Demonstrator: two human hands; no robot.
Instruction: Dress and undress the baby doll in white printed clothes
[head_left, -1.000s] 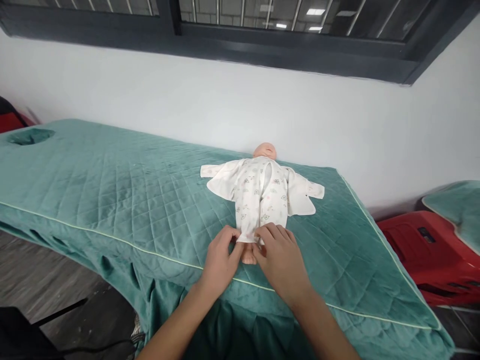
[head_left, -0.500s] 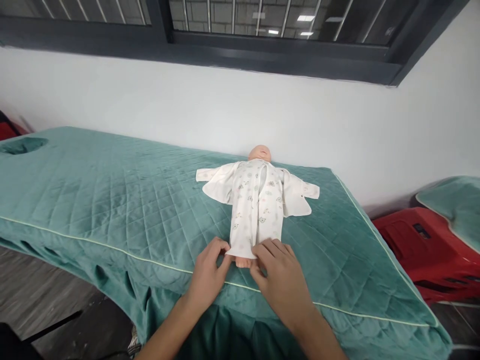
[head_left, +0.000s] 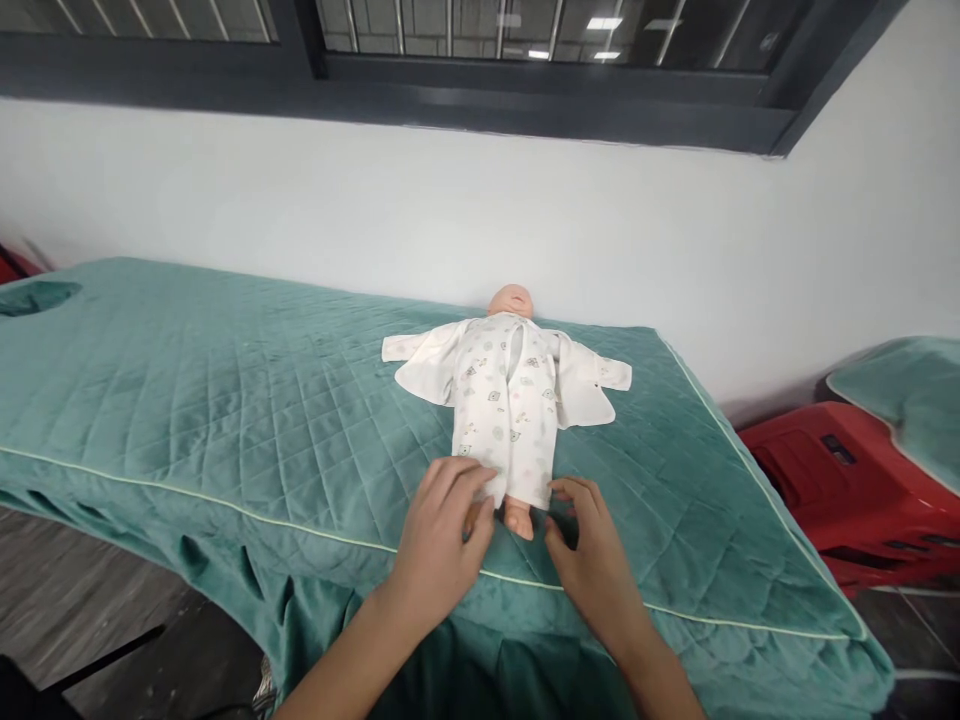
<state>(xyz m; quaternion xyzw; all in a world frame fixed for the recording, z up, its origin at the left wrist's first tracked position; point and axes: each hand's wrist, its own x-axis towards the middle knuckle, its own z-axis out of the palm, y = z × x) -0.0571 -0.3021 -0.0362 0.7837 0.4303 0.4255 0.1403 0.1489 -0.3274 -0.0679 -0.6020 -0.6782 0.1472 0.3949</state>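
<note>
A baby doll (head_left: 511,299) lies on its back on a green quilted bed cover, head toward the wall and arms spread. It wears a white printed baby garment (head_left: 491,400) with the sleeves out to both sides and a long front reaching down to the feet. My left hand (head_left: 442,530) is closed over the hem at the left leg, thumb below and fingers on the cloth, partly hiding one foot. The doll's other foot (head_left: 519,518) shows bare under the hem. Beside the hem's right corner is my right hand (head_left: 592,550), fingers curved and thumb apart.
The green bed cover (head_left: 300,420) spreads far left, with a round opening (head_left: 37,297) at that end. A white wall (head_left: 300,210) and dark window frame (head_left: 525,105) stand behind. Red plastic chairs (head_left: 862,470) are at the right, beyond the bed's edge.
My left hand has shifted right over the hem. My right hand has moved off the hem's middle to its right corner, fingers parted. One foot now shows more fully.
</note>
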